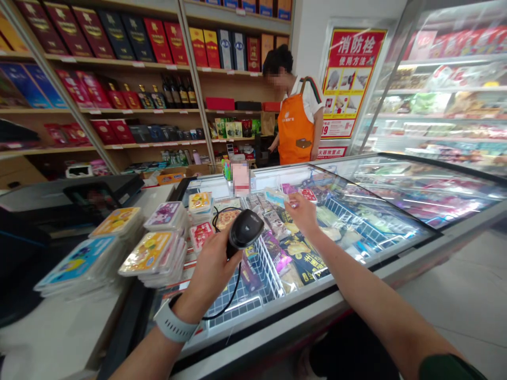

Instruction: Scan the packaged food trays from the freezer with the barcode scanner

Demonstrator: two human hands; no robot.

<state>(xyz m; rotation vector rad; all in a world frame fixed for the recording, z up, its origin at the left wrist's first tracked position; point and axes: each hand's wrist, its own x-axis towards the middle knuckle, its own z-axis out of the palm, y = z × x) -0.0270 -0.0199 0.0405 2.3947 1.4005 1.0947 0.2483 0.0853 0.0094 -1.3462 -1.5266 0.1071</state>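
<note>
My left hand, with a pale watch band on its wrist, is wrapped round a black handheld barcode scanner. The scanner's cable loops down over the freezer glass. My right hand reaches out over the freezer, pinching the edge of a small clear and light-blue packet. To the left of the scanner stand stacks of flat packs with yellow labels, purple labels and blue labels. A red-labelled pack lies just behind my left hand.
Beneath my hands is a glass-topped chest freezer with wire baskets of bagged goods. A person in an orange apron stands behind it. Shelves of boxes and bottles line the back wall; a lit display fridge stands at right.
</note>
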